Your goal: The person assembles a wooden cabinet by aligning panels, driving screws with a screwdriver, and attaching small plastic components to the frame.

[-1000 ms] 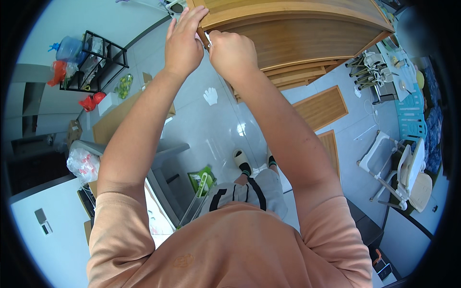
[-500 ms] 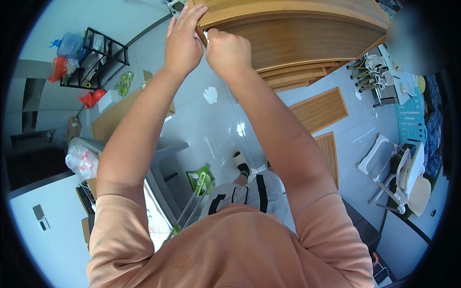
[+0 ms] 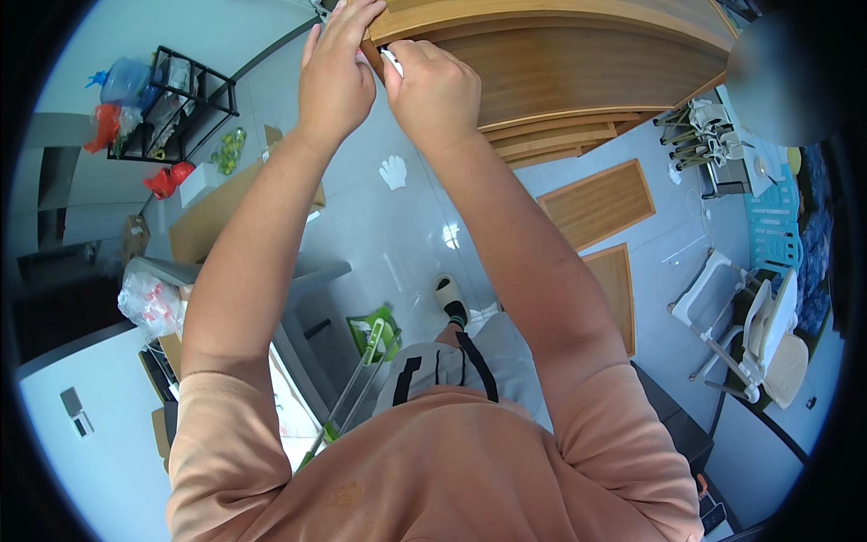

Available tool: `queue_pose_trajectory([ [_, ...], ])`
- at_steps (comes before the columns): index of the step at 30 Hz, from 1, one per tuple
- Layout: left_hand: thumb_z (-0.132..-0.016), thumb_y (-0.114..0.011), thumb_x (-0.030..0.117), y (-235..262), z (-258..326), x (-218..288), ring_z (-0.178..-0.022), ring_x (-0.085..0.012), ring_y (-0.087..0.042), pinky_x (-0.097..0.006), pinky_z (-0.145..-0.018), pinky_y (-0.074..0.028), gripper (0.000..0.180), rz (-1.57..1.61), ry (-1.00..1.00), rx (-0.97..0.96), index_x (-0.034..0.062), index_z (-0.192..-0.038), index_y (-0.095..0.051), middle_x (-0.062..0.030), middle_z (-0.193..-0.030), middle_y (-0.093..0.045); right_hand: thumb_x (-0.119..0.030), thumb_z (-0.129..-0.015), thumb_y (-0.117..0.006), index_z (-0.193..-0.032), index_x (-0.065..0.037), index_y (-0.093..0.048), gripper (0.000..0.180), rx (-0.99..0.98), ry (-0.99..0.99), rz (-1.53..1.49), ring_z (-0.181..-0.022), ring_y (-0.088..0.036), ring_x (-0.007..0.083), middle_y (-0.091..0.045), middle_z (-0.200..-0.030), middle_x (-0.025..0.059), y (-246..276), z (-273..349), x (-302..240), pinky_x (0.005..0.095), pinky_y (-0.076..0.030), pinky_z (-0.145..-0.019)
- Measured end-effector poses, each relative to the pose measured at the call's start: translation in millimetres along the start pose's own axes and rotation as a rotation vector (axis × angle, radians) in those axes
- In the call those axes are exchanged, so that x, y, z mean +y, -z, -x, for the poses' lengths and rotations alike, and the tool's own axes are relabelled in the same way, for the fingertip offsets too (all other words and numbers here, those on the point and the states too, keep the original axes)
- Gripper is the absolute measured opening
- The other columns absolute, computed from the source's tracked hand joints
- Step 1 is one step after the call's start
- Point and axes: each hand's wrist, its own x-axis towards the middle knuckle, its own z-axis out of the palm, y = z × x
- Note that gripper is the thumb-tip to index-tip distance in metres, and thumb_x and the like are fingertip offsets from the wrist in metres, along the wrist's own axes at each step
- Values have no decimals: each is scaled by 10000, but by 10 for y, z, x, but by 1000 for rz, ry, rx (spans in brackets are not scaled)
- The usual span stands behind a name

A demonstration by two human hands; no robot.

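At the top of the view stands a wooden cabinet [image 3: 578, 77] with a light brown frame. My left hand [image 3: 337, 81] lies along its left front corner, fingers stretched and pressed to the wood. Beside it, just inside that corner, my right hand [image 3: 433, 95] is closed in a fist. A small white piece [image 3: 392, 61] with dark spots shows at the thumb side of this fist. Its kind is hard to make out, and most of it is hidden by my fingers.
Two wooden panels [image 3: 598, 206] lie on the tiled floor at right. A white glove [image 3: 393, 172] lies mid-floor. Cardboard [image 3: 203, 221] and a black rack [image 3: 172, 108] stand at left, a green-handled tool [image 3: 370, 348] near my legs, a white folding chair [image 3: 722, 298] at right.
My right hand has turned and moved slightly, so more of the white piece shows beside the thumb. My left hand has shifted slightly up and left in the view, still on the corner.
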Motion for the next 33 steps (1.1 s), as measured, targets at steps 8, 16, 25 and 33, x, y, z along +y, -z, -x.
queue_pose_trajectory([
  [8, -625, -394, -144, -37, 6, 36, -1240, -302, -370, -392, -1026, -303, 636, 52, 3, 47, 93, -1210, -469, -84, -1264, -478, -89, -683, -649, -776, -73, -622, 98, -4, -4, -94, -642, -591, 247, -606, -715, 57, -105, -11, 90, 336, -481, -561],
  [16, -642, -403, -131, -12, -3, 30, -1240, -305, -365, -382, -1024, -310, 622, 80, -10, 61, 103, -1215, -465, -85, -1276, -466, -78, -654, -600, -645, -79, -522, 78, 116, 49, -95, -598, -565, 247, -554, -639, 58, -170, 21, 38, 364, -460, -527],
  [25, -620, -388, -148, -14, -25, 88, -1242, -297, -361, -373, -1030, -308, 656, 106, 40, 42, 102, -1222, -456, -84, -1283, -458, -77, -657, -622, -720, -88, -585, 74, 258, -86, -211, -602, -576, 227, -566, -650, 43, -266, 64, 35, 368, -458, -540],
  [33, -620, -381, -158, 20, -6, 57, -1238, -290, -366, -371, -1023, -317, 668, 112, 32, -11, 104, -1231, -446, -81, -1301, -442, -82, -678, -636, -818, -91, -579, 152, 45, 55, -93, -637, -590, 250, -582, -712, 45, -113, 152, 121, 401, -469, -595],
])
